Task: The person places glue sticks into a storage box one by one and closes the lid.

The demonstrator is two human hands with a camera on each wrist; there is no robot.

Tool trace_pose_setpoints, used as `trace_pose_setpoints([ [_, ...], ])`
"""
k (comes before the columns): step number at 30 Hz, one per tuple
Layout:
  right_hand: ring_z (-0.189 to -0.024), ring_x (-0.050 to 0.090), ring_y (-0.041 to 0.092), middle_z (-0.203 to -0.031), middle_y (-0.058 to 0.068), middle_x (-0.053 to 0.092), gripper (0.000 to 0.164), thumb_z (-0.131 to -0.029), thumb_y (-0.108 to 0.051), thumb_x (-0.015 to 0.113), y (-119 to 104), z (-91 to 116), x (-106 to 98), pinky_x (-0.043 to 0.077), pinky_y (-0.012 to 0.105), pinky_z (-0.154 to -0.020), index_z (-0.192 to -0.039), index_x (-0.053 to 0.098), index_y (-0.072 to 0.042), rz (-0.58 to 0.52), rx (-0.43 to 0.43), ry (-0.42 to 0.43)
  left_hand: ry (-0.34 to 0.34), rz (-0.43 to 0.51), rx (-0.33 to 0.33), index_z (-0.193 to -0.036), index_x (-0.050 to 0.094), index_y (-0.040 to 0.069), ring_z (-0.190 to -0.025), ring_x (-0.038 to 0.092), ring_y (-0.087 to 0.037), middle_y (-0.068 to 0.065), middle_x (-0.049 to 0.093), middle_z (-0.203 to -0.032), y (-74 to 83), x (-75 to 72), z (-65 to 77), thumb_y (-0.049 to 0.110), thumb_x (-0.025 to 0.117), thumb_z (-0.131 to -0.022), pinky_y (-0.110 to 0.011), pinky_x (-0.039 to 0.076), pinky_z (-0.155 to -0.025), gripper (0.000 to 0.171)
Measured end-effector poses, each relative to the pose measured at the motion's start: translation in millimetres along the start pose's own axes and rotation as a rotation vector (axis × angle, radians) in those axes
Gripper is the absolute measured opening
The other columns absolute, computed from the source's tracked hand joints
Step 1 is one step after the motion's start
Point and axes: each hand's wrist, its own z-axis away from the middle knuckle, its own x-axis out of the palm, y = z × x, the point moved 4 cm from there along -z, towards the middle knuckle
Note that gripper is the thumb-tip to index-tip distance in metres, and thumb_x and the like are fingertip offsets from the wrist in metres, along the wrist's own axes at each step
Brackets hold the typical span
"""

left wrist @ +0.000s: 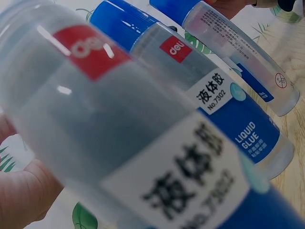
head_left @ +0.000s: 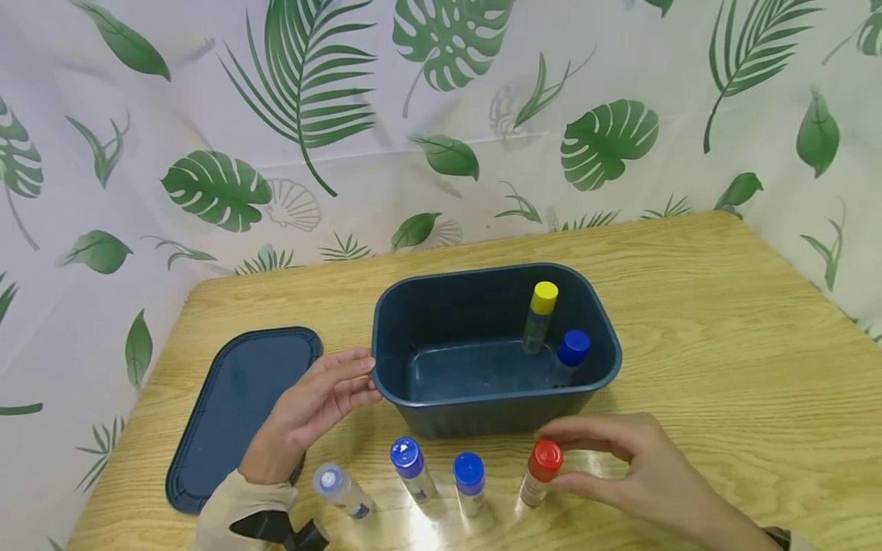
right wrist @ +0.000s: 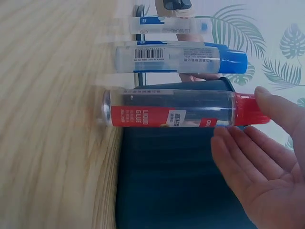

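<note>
My right hand pinches the red cap of a clear liquid glue bottle between thumb and fingers; the bottle stands upright in front of a dark blue bin. At the bin's left side, my left hand rests its fingertips against the rim. Between the hands stand two blue-capped glue bottles, one nearer the left hand and another nearer the red one. A glue bottle with a translucent cap stands by the left wrist, large in the left wrist view.
Inside the bin, at its right end, stand a yellow-capped bottle and a blue-capped bottle. The bin's flat dark lid lies on the wooden table at the left. A leaf-patterned cloth hangs behind.
</note>
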Motion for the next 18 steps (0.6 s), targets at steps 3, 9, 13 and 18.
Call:
trace_pose_setpoints([
  [3,-0.098,0.068,0.014,-0.107,0.001,0.071,0.044,-0.076,0.002,0.079,-0.3,-2.5,2.2,0.055,0.024,-0.084,-0.117,0.066,-0.006,0.035,-0.044,-0.001,-0.005,0.002,0.003,-0.108,0.065,0.003,-0.082,0.063,-0.011,-0.004,0.065,-0.09,-0.4,0.1,0.2,0.002,0.042,-0.102,-0.023,0.056,-0.08,0.024],
  [9,-0.097,0.068,0.014,-0.107,0.003,0.071,0.046,-0.073,0.005,0.08,0.4,-4.3,4.9,0.055,0.022,-0.082,-0.116,0.067,-0.005,0.032,-0.127,-0.007,-0.008,0.008,0.002,-0.109,0.064,0.003,-0.082,0.063,-0.011,-0.004,0.065,-0.09,-1.0,0.0,0.3,0.002,0.042,-0.102,-0.023,0.056,-0.08,0.023],
  [13,-0.095,0.069,0.014,-0.104,0.007,0.072,0.044,-0.074,0.009,0.078,1.2,-4.8,5.8,0.056,0.021,-0.08,-0.114,0.067,-0.005,0.003,-0.141,-0.007,-0.005,0.012,-0.001,-0.108,0.064,0.003,-0.082,0.063,-0.011,-0.004,0.065,-0.09,-0.9,-0.3,0.0,0.002,0.042,-0.102,-0.023,0.056,-0.08,0.023],
  [18,-0.091,0.069,0.013,-0.101,0.006,0.072,0.043,-0.073,0.01,0.077,2.0,-3.9,5.4,0.056,0.021,-0.078,-0.113,0.068,-0.004,0.0,-0.148,0.007,-0.001,0.011,-0.004,-0.108,0.064,0.002,-0.082,0.063,-0.011,-0.004,0.065,-0.09,-0.7,-0.4,-0.3,0.001,0.042,-0.102,-0.023,0.056,-0.08,0.023],
])
